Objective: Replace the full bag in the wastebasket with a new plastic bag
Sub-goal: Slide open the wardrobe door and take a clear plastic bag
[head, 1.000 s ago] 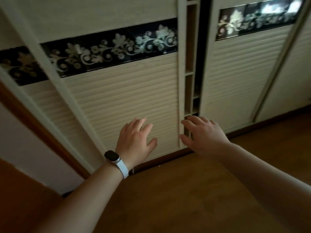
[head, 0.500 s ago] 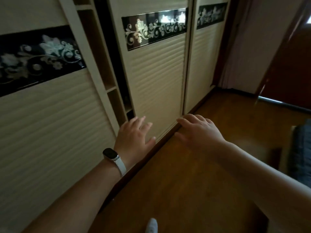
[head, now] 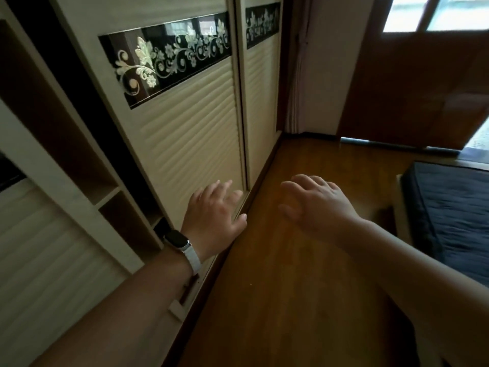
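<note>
No wastebasket and no plastic bag show in the head view. My left hand, with a smartwatch on a white strap at the wrist, is stretched forward with its fingers spread and holds nothing. It hangs in front of the lower part of a cream sliding wardrobe door. My right hand is held out over the wooden floor, fingers straight and slightly apart, also holding nothing.
The wardrobe runs along the left, with a black floral band and an open shelf column. A bed with a dark blue cover stands at the right. A brown door and a curtain lie ahead.
The view has swung to the right: the wardrobe slid leftward and the floor, the bed and the brown door came into sight. Both hands stay outstretched and hold nothing.
</note>
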`<state>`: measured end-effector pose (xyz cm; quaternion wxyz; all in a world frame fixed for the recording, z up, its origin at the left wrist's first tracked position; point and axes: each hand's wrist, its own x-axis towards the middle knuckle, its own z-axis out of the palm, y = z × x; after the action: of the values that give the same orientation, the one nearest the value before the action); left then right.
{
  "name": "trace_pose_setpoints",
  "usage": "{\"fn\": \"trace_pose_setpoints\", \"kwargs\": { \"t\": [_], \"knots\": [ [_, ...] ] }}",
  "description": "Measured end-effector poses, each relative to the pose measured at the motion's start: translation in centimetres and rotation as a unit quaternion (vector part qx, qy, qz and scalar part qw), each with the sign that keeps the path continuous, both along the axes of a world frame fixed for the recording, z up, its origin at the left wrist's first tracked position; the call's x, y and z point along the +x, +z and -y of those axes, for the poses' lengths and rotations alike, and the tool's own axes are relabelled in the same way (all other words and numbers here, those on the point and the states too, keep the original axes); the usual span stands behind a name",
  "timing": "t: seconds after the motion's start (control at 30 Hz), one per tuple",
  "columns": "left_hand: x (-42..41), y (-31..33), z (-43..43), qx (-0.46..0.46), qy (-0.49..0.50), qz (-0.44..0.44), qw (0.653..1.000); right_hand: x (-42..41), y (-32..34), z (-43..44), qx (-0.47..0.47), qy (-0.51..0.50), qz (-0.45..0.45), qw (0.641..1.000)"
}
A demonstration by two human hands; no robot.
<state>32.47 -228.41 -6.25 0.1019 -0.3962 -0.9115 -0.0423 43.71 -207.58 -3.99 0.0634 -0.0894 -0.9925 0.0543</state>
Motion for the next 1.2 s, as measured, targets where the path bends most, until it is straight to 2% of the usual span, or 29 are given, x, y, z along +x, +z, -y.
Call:
{"fn": "trace_pose_setpoints", "kwargs": {
  "t": [0.4,0.67,0.9,1.2],
  "knots": [
    [-10.5,-1.4,-8.6,0.006,-0.062,-0.012,0.998,-8.1,-1.7,-7.6,0.007,-0.046,0.012,0.999],
    [-18.4,-1.2,-18.3,0.004,-0.024,-0.05,0.998,-16.7,-2.8,-17.9,-0.02,-0.017,-0.012,1.0],
    [-23.8,1.2,-28.7,0.022,-0.013,-0.071,0.997,-23.3,-0.4,-28.5,0.0,0.01,-0.029,1.0],
    [-31.7,1.7,-35.8,0.01,0.005,-0.089,0.996,-30.7,0.8,-35.9,-0.016,0.024,-0.027,0.999]
  ]
}}
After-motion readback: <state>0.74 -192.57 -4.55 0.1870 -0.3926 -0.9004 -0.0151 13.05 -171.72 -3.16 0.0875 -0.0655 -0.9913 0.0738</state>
